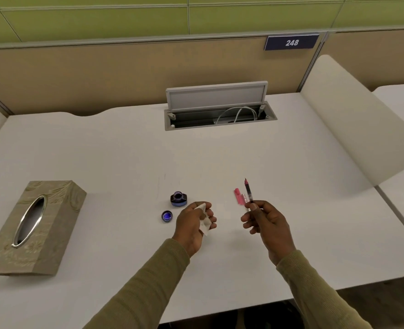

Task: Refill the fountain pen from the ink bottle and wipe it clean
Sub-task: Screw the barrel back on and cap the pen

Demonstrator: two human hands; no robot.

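Forearms in olive sleeves reach forward from below, and both my hands are lifted over the white worktop [125, 162]. My right hand [265, 224] pinches the fountain pen [248, 193] at its lower end between thumb and forefinger, so the pen stands nearly upright with the nib on top; the other fingers are loosely curled. My left hand [192, 225] grips a folded white tissue [205, 220]. The open ink bottle [178, 198] stands just beyond this hand, with its cap [166, 216] beside it. A pink pen part [239, 197] lies behind the pen. A tissue box [32, 224] sits far left.
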